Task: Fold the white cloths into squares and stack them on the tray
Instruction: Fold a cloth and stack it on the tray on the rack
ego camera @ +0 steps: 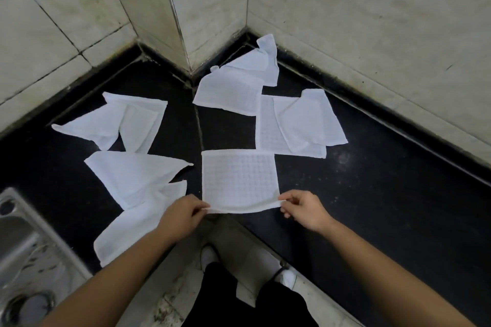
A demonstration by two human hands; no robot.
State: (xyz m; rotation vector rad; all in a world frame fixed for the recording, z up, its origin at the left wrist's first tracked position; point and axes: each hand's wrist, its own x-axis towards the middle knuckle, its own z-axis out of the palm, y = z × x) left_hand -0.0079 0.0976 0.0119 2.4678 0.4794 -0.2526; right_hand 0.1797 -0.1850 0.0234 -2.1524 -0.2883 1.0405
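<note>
We have barely started: left grip (pixel 183 214) and right grip (pixel 305 210) pinch the near corners of one flat cloth (pixel 239 180) at six o'clock on the desk (pixel 372 194), other cloths (pixel 114 122) lie unfolded, no tray seen.

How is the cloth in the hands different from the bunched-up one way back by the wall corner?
The held cloth lies flat as a neat square; the back cloth is rumpled and folded over. The held cloth sits at the near edge of the counter; the back cloth sits by the wall. The left hand and right hand pinch the held cloth's near corners; nothing touches the back cloth. Both are white and checked.
</note>
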